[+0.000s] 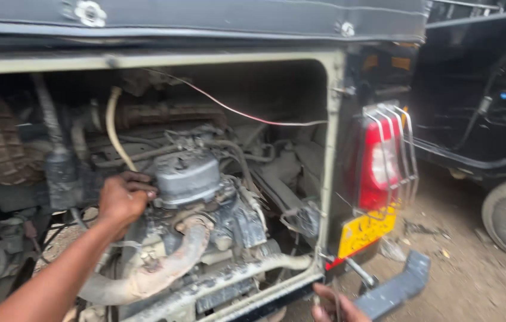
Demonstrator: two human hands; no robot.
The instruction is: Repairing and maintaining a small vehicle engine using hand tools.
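You stand on a dirt yard (pixel 474 274) behind a small vehicle with its rear engine bay (pixel 324 149) open. The bay holds a grimy engine (pixel 199 203), hoses, a thin red wire (pixel 235 112) and a rusty exhaust pipe (pixel 163 268). Your left hand (pixel 123 198) reaches inside, its grip narrow, fingers curled against the engine's grey cylinder head (pixel 187 176). Your right hand (pixel 333 305) sits low by the bumper (pixel 393 289), pinching a thin metal tool (pixel 336 301). A red tail light (pixel 381 158) sits right of the bay.
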